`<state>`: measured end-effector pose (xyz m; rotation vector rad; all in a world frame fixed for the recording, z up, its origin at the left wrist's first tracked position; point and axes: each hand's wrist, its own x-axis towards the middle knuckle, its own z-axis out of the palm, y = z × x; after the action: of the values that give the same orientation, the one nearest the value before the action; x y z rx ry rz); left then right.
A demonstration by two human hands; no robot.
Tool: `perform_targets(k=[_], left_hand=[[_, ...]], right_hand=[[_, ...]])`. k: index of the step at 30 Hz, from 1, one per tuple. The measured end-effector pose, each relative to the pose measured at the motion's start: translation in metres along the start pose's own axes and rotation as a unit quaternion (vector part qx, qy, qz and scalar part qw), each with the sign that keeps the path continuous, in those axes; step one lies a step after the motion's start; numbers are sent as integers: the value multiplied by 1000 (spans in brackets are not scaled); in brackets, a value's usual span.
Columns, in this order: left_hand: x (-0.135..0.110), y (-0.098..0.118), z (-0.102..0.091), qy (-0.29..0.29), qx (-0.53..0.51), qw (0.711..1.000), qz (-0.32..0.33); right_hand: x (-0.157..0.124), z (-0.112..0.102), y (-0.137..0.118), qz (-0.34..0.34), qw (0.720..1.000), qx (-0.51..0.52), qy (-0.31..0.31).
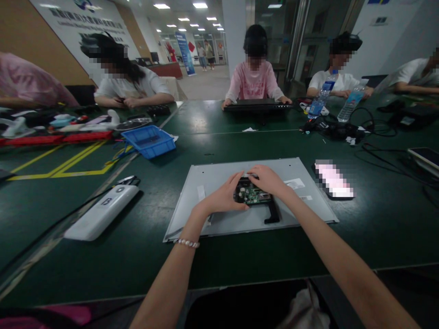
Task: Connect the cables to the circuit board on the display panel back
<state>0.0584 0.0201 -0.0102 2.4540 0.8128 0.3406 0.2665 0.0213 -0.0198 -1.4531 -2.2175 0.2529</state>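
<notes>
A green circuit board (255, 194) in a black plastic frame (273, 214) lies over the middle of a flat silver panel (222, 171). Around the left side of the board curls my left hand (222, 195), its thumb along the near edge and its fingers at the far left corner. My right hand (269, 179) bends over the far right edge, with its fingertips pressed on the frame close to the left fingers. Both hands grip the board. The fingers cover parts of its far edge. One arm of the black frame sticks out toward me.
A white power bank (103, 212) with a cable lies left, and a phone (333, 180) lies right of the panel. Beyond are a blue bin (149, 141) and water bottles (320, 96). A person opposite holds a black flat device (257, 107). Cables (380, 157) run at right.
</notes>
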Motion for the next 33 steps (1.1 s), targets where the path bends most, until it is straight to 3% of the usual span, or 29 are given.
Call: perform_targets(k=[4,9,12,16,21,26,29,33], left_hand=[[0,2,-1,-3,-2,1000,8],[-2,7,-3,-5,13,1000,-2],[-2,12,-4,0,35,999,-1],[0,23,-2,12,57,998,21],[4,32,5,15,75,996,43],[6,36,9,17,71,997,36],[8,42,10,19,74,996,44],[12,52,16,19,92,993,72]], right_hand=[[-11,-28,8,35,999,-33,8],[-47,-66,48,107,993,-48,12],[-72,-73,74,156,987,-13,-19],[-94,-65,91,182,983,26,-28],[-99,-57,86,193,979,62,-30],[-99,-67,77,225,971,78,9],[-99,-68,70,256,952,167,8],[-97,-56,53,250,912,319,-62]])
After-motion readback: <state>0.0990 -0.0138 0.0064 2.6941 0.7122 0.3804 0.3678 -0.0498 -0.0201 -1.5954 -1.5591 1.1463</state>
